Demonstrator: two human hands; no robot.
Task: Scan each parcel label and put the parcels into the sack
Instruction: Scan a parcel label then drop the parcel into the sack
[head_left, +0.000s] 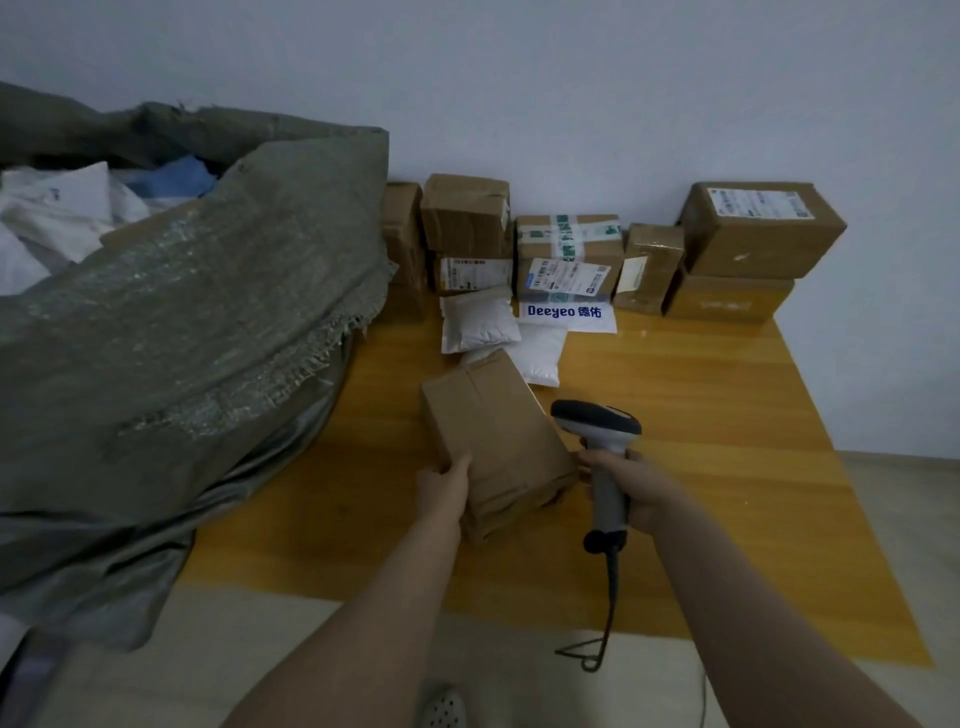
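Cardboard parcel (493, 431) gripped by the left hand (442, 487) shows no label: rotate it toward the scanner (597, 418) the right hand (621, 488) holds.

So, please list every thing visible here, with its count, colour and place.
sack: one, grey-green, left, open at the top
parcels in sack: several, white and blue, inside its mouth
held box: one, brown, over the table's front, tilted
stacked boxes: at least seven, brown, along the wall
soft bags: three, white, one printed blue, before the stacked boxes
scanner: one, grey and black, right of the held box
cable: one, dark, hanging from the scanner
table: one, yellow wood, centre
left hand: grips the held box's near edge
right hand: grips the scanner's handle
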